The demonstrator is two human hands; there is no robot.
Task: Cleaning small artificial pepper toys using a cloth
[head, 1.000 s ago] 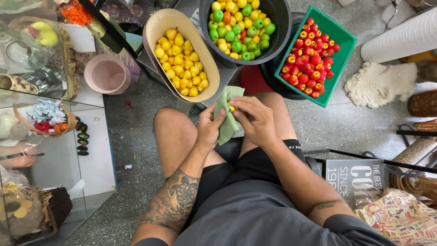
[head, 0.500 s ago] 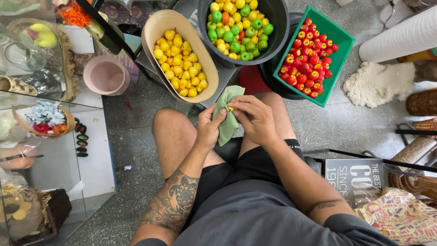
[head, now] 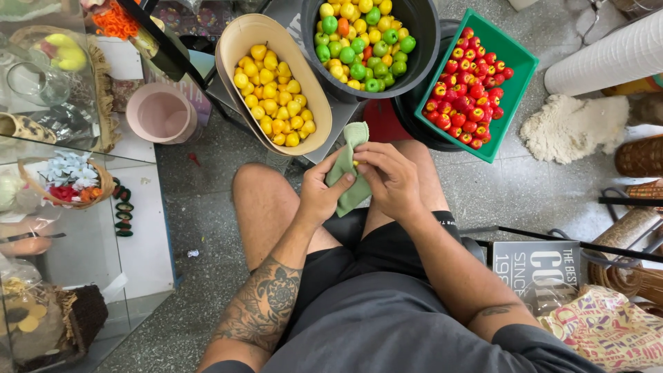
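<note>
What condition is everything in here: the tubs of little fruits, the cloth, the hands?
Oval beige bowl: about half full of yellow fruits.
Black bucket: filled with green and yellow fruits.
Green tray: partly filled with red fruits.
Pink cup: empty.
Green cloth: crumpled, held.
Left hand: gripping the cloth.
Right hand: pinching a small yellow fruit against it.

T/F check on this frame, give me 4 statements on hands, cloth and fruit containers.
1. Both hands hold the green cloth. True: left hand and right hand grip it.
2. The green tray holds yellow fruits. False: it holds red fruits.
3. The oval beige bowl holds only yellow fruits. True.
4. The black bucket is empty. False: it holds mixed green and yellow fruits.
</note>
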